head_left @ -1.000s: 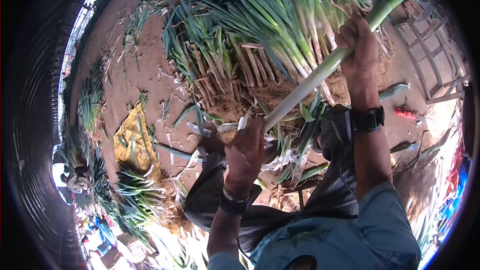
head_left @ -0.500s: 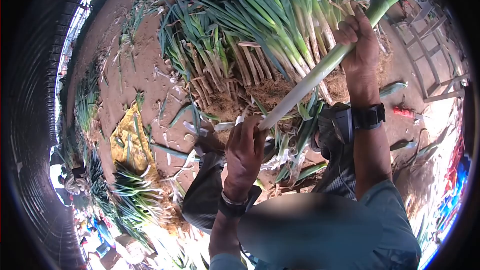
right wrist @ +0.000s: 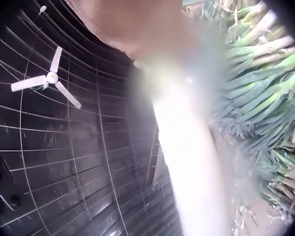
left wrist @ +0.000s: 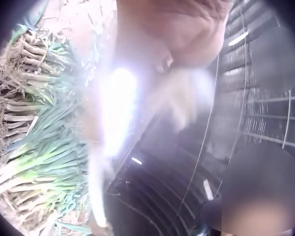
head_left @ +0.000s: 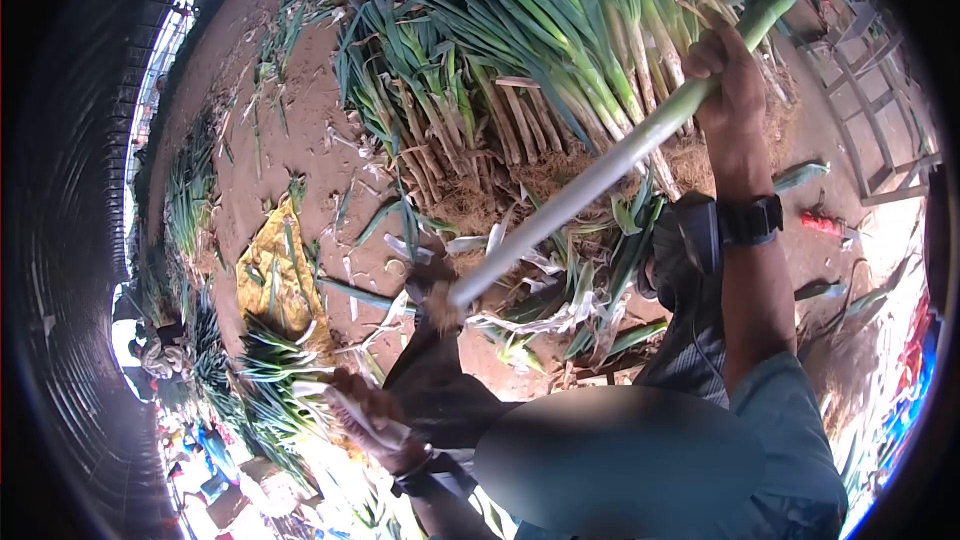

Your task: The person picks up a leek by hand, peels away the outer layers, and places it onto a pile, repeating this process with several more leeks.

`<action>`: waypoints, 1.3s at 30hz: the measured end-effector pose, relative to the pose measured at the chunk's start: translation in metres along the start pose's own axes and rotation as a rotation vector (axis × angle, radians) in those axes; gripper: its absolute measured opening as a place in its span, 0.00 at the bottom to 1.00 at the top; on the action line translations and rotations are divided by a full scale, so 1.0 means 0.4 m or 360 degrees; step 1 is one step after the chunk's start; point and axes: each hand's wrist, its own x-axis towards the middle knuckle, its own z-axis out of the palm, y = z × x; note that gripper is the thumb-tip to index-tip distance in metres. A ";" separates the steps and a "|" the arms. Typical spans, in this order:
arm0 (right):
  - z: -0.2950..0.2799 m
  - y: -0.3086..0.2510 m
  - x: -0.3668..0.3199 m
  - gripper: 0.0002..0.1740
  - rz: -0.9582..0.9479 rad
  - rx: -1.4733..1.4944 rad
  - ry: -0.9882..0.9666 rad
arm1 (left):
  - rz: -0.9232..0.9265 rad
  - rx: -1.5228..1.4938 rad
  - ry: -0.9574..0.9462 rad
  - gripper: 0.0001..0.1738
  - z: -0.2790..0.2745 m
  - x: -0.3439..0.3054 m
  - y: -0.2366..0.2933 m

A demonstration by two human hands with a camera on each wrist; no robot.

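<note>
My right hand (head_left: 732, 80) grips a long leek (head_left: 590, 180) just below its green leaves. The leek slants down to the left, its bare white stalk ending in a brown root end (head_left: 443, 308) that no hand touches. My left hand (head_left: 375, 420), blurred and low on the left, is apart from the leek with a pale strip of peel (head_left: 362, 422) in its curled fingers. In the left wrist view the hand (left wrist: 179, 34) is above a blurred pale strip (left wrist: 179, 101). The right wrist view shows the white stalk (right wrist: 187, 152) below the right hand (right wrist: 137, 24).
Bundled leeks (head_left: 500, 30) with rooty ends lie ahead. Loose leaves and peelings (head_left: 560, 310) litter the ground by my legs. A yellow cloth (head_left: 278, 275) and smaller green onions (head_left: 275, 365) are at the left; a red-handled tool (head_left: 822, 224) and a metal frame (head_left: 865, 130) at the right.
My left hand has let go of the leek's lower end and moved down and left, baring the root end. The right hand keeps its grip, shifted slightly right.
</note>
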 end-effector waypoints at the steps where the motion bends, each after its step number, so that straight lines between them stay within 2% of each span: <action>1: -0.004 -0.004 0.006 0.06 -0.0050 0.0062 -0.0013 | 0.0116 0.0095 0.0001 0.16 -0.048 -0.020 0.049; 2: 0.001 -0.007 0.004 0.06 -0.0080 0.0016 -0.0001 | 0.0413 0.0806 0.0445 0.19 -0.020 -0.027 0.031; 3: 0.011 0.001 -0.006 0.06 -0.0094 -0.0042 0.0014 | 0.0493 0.1523 0.1042 0.22 0.007 -0.035 0.012; 4: 0.027 0.014 -0.020 0.06 -0.0101 -0.0103 0.0024 | 0.0221 0.1907 0.0814 0.23 0.012 -0.048 0.012; 5: 0.041 0.030 -0.038 0.03 -0.0093 -0.0117 0.0022 | 0.0225 0.2516 0.0215 0.22 0.011 -0.015 -0.003; 6: 0.048 0.048 -0.053 0.03 -0.0076 -0.0099 -0.0038 | 0.0431 0.2954 -0.0416 0.23 0.045 0.031 -0.029; 7: 0.062 0.072 -0.076 0.06 -0.0097 -0.0070 -0.0023 | 0.0268 0.3004 -0.0187 0.26 0.106 0.057 -0.093; 8: 0.083 0.081 -0.104 0.07 -0.0156 -0.0166 -0.0108 | 0.0407 0.3173 -0.0357 0.34 0.166 0.098 -0.148; 9: 0.103 0.096 -0.130 0.08 -0.0112 -0.0097 -0.0026 | 0.0467 0.3242 -0.0441 0.41 0.232 0.129 -0.208; 10: 0.114 0.109 -0.152 0.10 -0.0079 -0.0035 -0.0058 | 0.0491 0.2913 -0.0597 0.40 0.256 0.162 -0.277; 11: 0.117 0.126 -0.168 0.12 -0.0048 -0.0033 -0.0063 | 0.0469 0.2832 -0.0722 0.38 0.270 0.187 -0.349; 12: 0.130 0.121 -0.192 0.13 0.0112 0.0070 -0.0093 | 0.0439 0.2748 -0.0845 0.36 0.285 0.213 -0.420; 15: 0.115 0.070 -0.180 0.13 0.0192 0.0102 -0.0185 | 0.0120 0.2742 -0.0619 0.25 0.259 0.233 -0.545; 17: 0.099 0.012 -0.150 0.14 0.0134 0.0116 -0.0238 | -0.0022 0.2828 -0.0583 0.20 0.226 0.204 -0.535; 18: 0.096 -0.013 -0.149 0.14 0.0098 0.0105 -0.0235 | -0.0145 0.2759 -0.0400 0.18 0.227 0.173 -0.521; 19: 0.098 -0.037 -0.150 0.14 0.0065 0.0135 -0.0208 | 0.0114 0.2993 -0.0638 0.19 0.171 0.161 -0.491; 20: 0.101 -0.066 -0.152 0.14 0.0022 0.0147 -0.0183 | -0.0223 0.2725 -0.0439 0.19 0.099 0.155 -0.466; 21: 0.097 -0.097 -0.160 0.14 -0.0005 0.0166 -0.0183 | -0.0261 0.2626 -0.0334 0.18 0.043 0.146 -0.436; 22: 0.089 -0.131 -0.171 0.14 -0.0044 0.0182 -0.0176 | -0.0098 0.2731 -0.0518 0.18 0.054 0.137 -0.398; 23: 0.084 -0.170 -0.187 0.13 -0.0058 0.0270 -0.0140 | 0.0034 0.2797 -0.0509 0.17 0.079 0.126 -0.374; 24: 0.071 -0.218 -0.191 0.13 -0.0134 0.0371 -0.0189 | 0.0039 0.2875 -0.0573 0.15 0.120 0.125 -0.339; 25: 0.055 -0.284 -0.191 0.13 -0.0258 0.0401 -0.0155 | -0.0352 0.2857 -0.0315 0.14 0.017 0.158 -0.276; 26: 0.038 -0.359 -0.190 0.13 -0.0394 0.0437 -0.0122 | 0.0024 0.2716 -0.0582 0.18 -0.036 0.178 -0.229; 27: 0.011 -0.445 -0.192 0.12 -0.0542 0.0407 -0.0135 | 0.0024 0.2478 -0.0367 0.19 -0.110 0.212 -0.182; 28: -0.019 -0.534 -0.202 0.09 -0.0653 0.0432 -0.0097 | -0.0063 0.2317 0.0225 0.17 -0.094 0.215 -0.162; 30: -0.106 -0.692 -0.236 0.05 -0.0938 0.0324 -0.0038 | -0.0130 0.2042 0.0591 0.13 -0.104 0.247 -0.114; 32: -0.198 -0.834 -0.313 0.04 -0.1152 0.0197 0.0244 | -0.0090 0.2151 0.0108 0.16 -0.101 0.195 -0.127; 34: -0.315 -0.972 -0.418 0.04 -0.1359 -0.0049 0.0517 | -0.0203 0.2095 0.0132 0.15 0.021 0.160 -0.218; 35: -0.389 -1.033 -0.482 0.06 -0.1506 -0.0140 0.0497 | -0.0266 0.2069 0.0138 0.15 0.081 0.154 -0.265; 36: -0.434 -1.090 -0.563 0.09 -0.1696 -0.0484 0.0870 | -0.0226 0.2101 -0.0005 0.15 0.109 0.153 -0.294; 37: -0.518 -1.181 -0.637 0.09 -0.1664 -0.0721 0.1406 | -0.0187 0.2129 -0.0147 0.15 0.123 0.151 -0.325; 38: -0.600 -1.257 -0.735 0.09 -0.1846 -0.0611 0.1421 | -0.0150 0.2156 -0.0284 0.15 0.131 0.148 -0.354; 39: -0.645 -1.320 -0.825 0.09 -0.1974 -0.0364 0.1634 | -0.0109 0.2181 -0.0412 0.15 0.138 0.142 -0.381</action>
